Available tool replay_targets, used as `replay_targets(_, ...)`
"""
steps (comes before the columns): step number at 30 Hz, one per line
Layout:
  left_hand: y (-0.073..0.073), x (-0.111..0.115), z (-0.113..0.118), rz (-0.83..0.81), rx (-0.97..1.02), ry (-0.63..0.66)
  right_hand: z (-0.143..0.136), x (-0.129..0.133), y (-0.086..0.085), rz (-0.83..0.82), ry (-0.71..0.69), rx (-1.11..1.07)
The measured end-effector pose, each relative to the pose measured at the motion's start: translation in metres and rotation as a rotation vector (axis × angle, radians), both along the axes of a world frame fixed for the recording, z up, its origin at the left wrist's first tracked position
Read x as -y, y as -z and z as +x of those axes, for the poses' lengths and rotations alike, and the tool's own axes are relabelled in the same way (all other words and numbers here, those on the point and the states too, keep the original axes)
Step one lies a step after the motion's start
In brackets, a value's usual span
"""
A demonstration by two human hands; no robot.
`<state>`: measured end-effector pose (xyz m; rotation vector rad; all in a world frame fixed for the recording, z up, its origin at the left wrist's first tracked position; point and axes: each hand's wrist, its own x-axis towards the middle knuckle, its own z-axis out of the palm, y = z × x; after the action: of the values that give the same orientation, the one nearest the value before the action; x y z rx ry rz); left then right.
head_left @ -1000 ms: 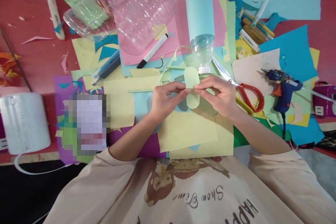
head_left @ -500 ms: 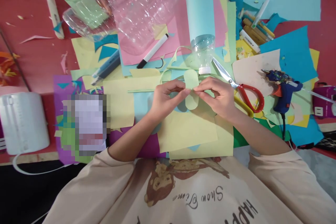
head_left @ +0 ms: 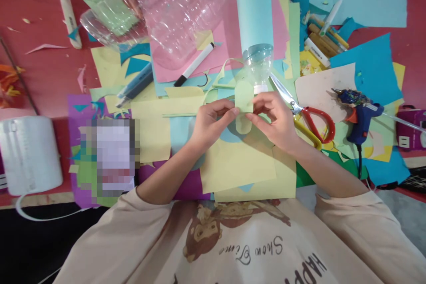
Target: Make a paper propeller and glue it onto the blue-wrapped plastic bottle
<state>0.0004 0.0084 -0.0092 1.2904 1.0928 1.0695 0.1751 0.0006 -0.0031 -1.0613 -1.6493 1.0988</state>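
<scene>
A pale green paper strip with rounded ends (head_left: 244, 95) is held up in front of me, creased across its lower half. My left hand (head_left: 213, 125) pinches its left edge at the crease between thumb and fingers. On the opposite edge, my right hand (head_left: 274, 120) grips it with thumb and fingertips. Just beyond lies a clear plastic bottle (head_left: 258, 60) wrapped in light blue paper (head_left: 254, 6), its white cap toward me. Scissors with red and yellow handles (head_left: 317, 124) lie right of my right hand. Yellow paper sheets (head_left: 239, 166) are under my hands.
A blue hot glue gun (head_left: 362, 120) lies at the right, with its cord. Markers (head_left: 194, 65) and paper scraps are scattered about. Clear plastic bottles (head_left: 179, 13) lie at the back. A white container (head_left: 31, 155) stands at the far left, near a blurred-out rectangular object (head_left: 113, 155).
The paper strip has tilted and bent at the crease, its upper part rising away from me. My right fingers have spread a little along its edge. The left hand has barely moved.
</scene>
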Motion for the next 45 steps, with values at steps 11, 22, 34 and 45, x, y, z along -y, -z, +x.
replay_targets(11, 0.01, 0.002, -0.001, 0.141, -0.002, -0.015, 0.0, -0.008, -0.002, -0.305, -0.057, -0.148)
replay_targets(22, 0.014, 0.0, -0.004, 0.281, 0.018, -0.046, 0.001, -0.007, -0.003, -0.35, -0.136, -0.124)
replay_targets(34, 0.018, 0.001, -0.004, 0.433, -0.098, -0.18, 0.0, -0.008, -0.005, -0.42, -0.124, -0.093)
replay_targets(45, 0.016, -0.005, -0.005, 0.186, 0.163, 0.058, 0.001, -0.008, -0.005, -0.394, -0.099, -0.13)
